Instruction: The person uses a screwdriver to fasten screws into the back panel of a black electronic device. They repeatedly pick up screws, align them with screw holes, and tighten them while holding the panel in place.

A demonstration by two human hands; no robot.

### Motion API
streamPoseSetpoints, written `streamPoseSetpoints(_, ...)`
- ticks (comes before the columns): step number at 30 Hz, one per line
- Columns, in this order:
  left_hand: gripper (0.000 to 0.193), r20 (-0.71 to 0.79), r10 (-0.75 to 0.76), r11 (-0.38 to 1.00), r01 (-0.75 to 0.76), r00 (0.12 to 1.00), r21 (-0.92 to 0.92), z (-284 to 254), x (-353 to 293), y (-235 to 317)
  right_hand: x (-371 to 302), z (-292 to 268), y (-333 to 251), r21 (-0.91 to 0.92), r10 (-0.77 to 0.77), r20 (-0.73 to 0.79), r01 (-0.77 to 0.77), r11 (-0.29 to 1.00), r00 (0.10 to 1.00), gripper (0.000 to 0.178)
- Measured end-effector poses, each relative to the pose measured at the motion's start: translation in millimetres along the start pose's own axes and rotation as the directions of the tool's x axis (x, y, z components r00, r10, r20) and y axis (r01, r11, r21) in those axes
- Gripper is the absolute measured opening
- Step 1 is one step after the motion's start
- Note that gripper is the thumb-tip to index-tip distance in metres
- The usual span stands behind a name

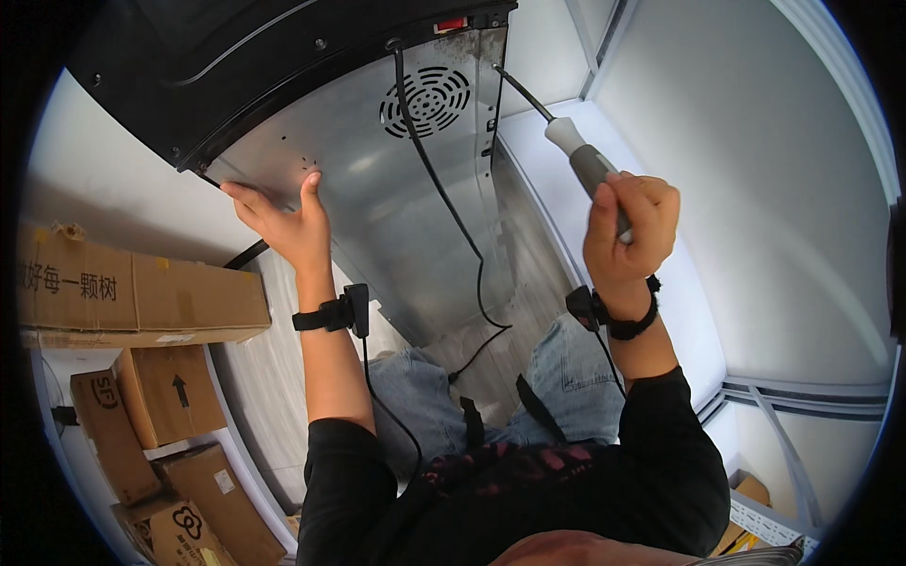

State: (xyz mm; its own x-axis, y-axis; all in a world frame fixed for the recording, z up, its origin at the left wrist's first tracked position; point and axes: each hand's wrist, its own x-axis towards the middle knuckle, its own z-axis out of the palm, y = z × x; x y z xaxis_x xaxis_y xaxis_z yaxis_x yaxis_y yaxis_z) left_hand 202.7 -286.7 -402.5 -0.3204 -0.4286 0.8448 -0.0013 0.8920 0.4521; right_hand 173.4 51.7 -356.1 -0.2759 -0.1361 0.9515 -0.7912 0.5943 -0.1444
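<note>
A screwdriver (592,170) with a grey and white handle is gripped in my right hand (634,222). Its shaft slants up to the left, and the tip meets a screw spot at the right edge of a metal panel (368,217). The panel belongs to a tall appliance with a black top (217,66). My left hand (283,212) rests against the panel's left edge, thumb and fingers spread. A round slotted vent (425,101) and a red switch (450,25) lie near the panel's upper right. From the top, a black power cord (437,179) hangs down across the panel.
Cardboard boxes (142,292) are stacked on the left, with more boxes (222,491) on a shelf below. A white ledge (604,226) and white wall panels (755,189) stand close on the right. The cord reaches the wooden-look floor (260,368) near my knees.
</note>
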Motion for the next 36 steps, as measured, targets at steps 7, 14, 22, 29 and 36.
streamPoseSetpoints(7,0.111,0.012,0.005,0.998,-0.005,1.000,0.055,-1,-1,-4,11,-5,-12,-0.010,-0.058,-0.016,0.058,0.998,0.998,0.039)
streamPoseSetpoints(14,0.112,-0.011,0.000,1.000,0.000,1.000,0.024,3,0,-1,11,-6,-5,-0.064,0.159,-0.010,-0.159,0.985,0.987,0.035)
streamPoseSetpoints(22,0.112,-0.003,0.004,1.000,-0.004,1.000,0.014,0,0,-1,3,-11,-10,-0.031,0.086,0.135,-0.083,0.996,0.987,0.042)
streamPoseSetpoints(29,0.114,0.000,-0.001,1.000,0.001,1.000,0.021,-1,0,-2,13,-7,-12,-0.045,-0.126,0.088,0.130,0.990,0.988,0.039)
streamPoseSetpoints(36,0.112,0.022,-0.039,0.999,0.039,0.999,0.004,-1,-2,-2,8,-10,-9,-0.022,0.147,0.121,-0.145,0.989,0.982,0.035)
